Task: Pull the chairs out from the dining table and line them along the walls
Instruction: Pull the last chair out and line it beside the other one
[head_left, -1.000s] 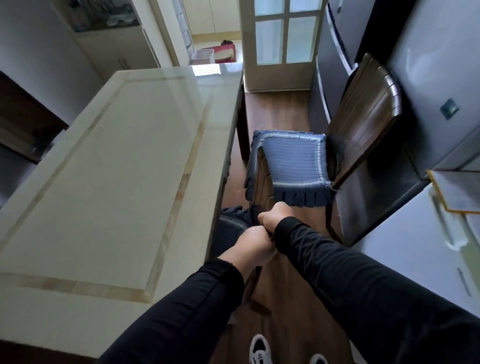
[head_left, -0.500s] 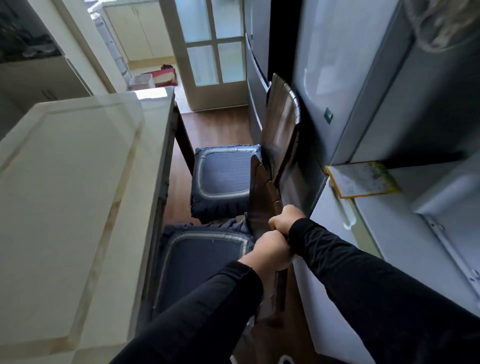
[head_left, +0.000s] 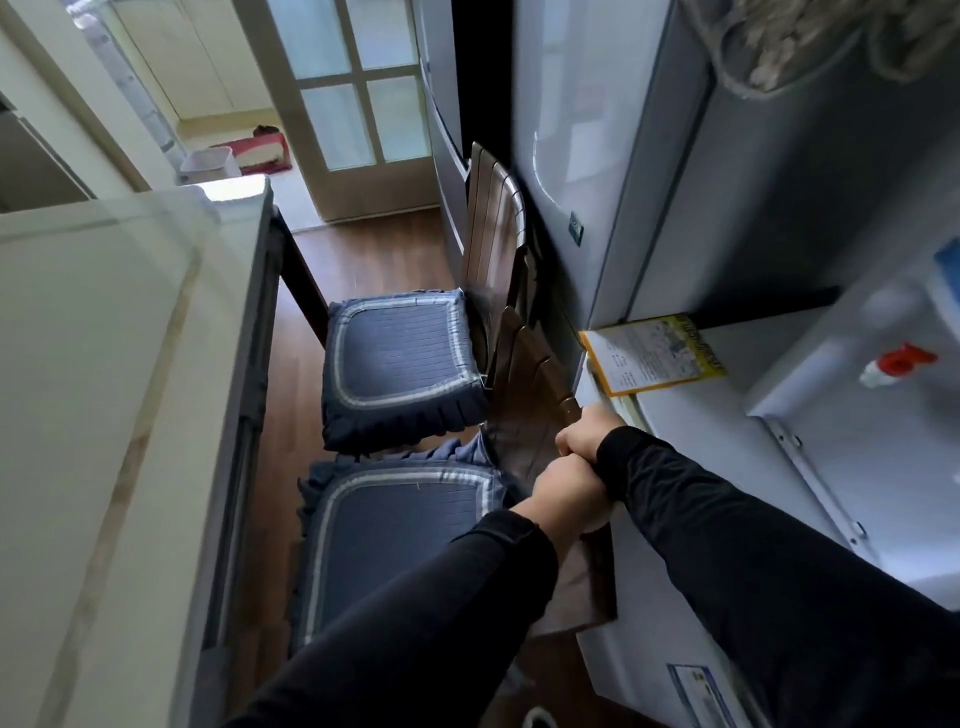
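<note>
Beside the fridge (head_left: 613, 171), near chair (head_left: 530, 415) backrest clasped, left hand (head_left: 569, 493), right hand (head_left: 589, 434)

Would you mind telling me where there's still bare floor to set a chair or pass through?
Bare floor lies beyond the far chair, toward the glass door. It is crowded where both hands hold the near chair, wedged between table and white appliances.

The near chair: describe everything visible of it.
The near chair has a dark brown slatted wooden back and a seat under a navy cushion cover with a pale border stripe and frilled edge. It stands between the table and a white appliance, its back toward the appliance, right behind the far chair. The left hand and right hand both grip its top rail. Its legs are hidden.
</note>
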